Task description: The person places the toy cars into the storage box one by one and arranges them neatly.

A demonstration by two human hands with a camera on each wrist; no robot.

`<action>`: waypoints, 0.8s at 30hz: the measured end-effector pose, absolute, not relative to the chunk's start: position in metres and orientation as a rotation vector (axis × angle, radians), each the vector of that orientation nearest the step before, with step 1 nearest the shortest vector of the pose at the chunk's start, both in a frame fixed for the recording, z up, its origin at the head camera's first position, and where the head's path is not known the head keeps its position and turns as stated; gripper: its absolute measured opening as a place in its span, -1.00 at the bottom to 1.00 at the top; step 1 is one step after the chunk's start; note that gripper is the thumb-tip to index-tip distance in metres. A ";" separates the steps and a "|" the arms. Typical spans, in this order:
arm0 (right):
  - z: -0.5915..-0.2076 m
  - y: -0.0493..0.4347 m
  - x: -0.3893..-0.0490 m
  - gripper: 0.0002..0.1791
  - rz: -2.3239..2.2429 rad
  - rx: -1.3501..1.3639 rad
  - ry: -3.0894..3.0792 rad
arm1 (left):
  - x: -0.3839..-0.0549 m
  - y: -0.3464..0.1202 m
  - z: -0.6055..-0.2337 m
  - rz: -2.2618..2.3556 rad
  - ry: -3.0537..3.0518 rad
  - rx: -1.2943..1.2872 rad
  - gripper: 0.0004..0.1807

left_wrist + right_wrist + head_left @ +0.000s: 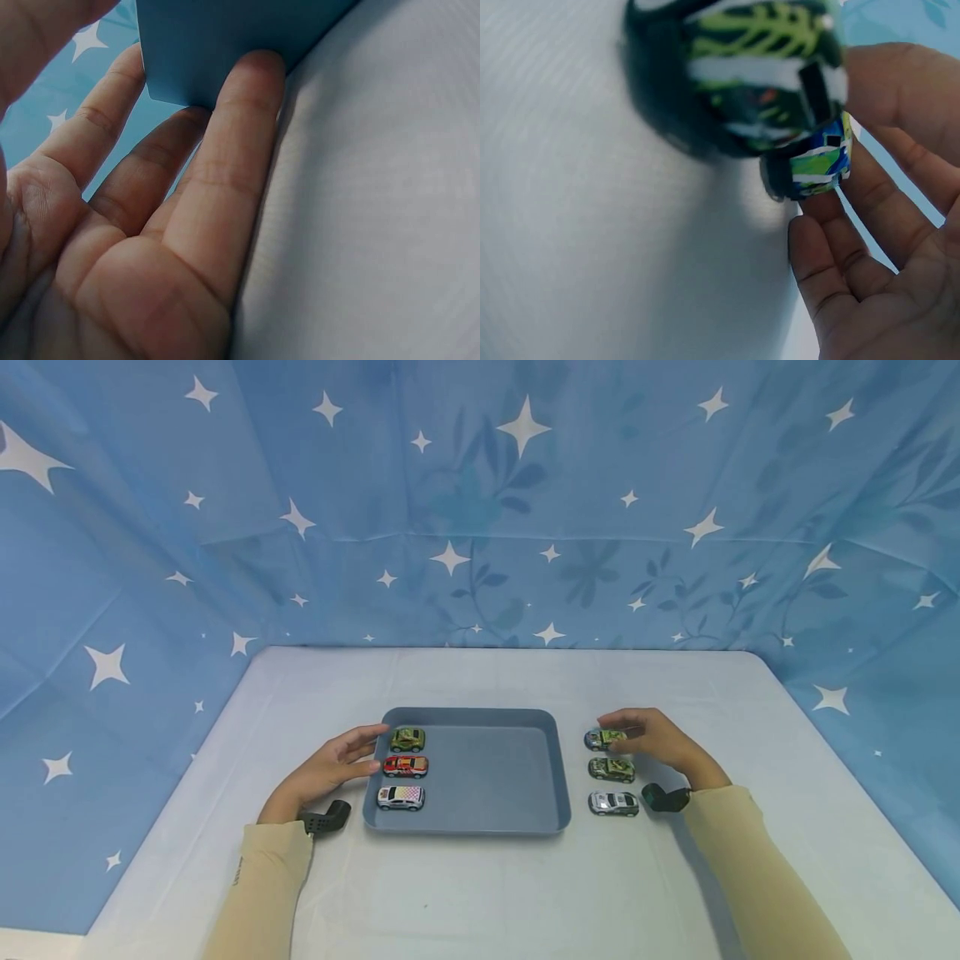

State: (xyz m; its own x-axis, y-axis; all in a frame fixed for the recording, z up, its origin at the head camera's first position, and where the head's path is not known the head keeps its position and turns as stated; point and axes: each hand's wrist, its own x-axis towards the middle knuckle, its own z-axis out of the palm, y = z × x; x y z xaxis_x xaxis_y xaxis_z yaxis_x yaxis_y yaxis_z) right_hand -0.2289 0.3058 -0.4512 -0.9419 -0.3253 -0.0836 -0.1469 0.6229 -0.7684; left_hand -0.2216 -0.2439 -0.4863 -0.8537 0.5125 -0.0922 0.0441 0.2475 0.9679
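A grey-blue tray [491, 777] lies on the table. Along its left side stand three toy cars: a green one [407, 740], a red one [406, 767] and a white one [401, 797]. My left hand [330, 770] touches the tray's left wall with extended fingers, as the left wrist view shows. To the right of the tray, my right hand [648, 742] has its thumb and fingers around a blue-green toy car [596, 740], partly hidden by them. Just in front of it are a camouflage toy car [611, 769] and a silver toy car [613, 803].
A white cloth covers the table [480, 893]. Behind and at both sides hangs a blue curtain [480, 502] with white stars. Each wrist carries a black camera, the right one [663, 798] close to the silver car.
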 end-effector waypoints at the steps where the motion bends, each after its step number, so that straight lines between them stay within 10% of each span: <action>1: -0.452 0.306 -0.230 -0.46 -1.215 -0.388 2.630 | -0.222 -0.244 -0.486 1.638 2.136 0.509 -0.20; 24: -0.445 0.306 -0.228 -0.56 -1.174 -0.391 2.661 | -0.220 -0.243 -0.486 1.644 2.146 0.494 -0.20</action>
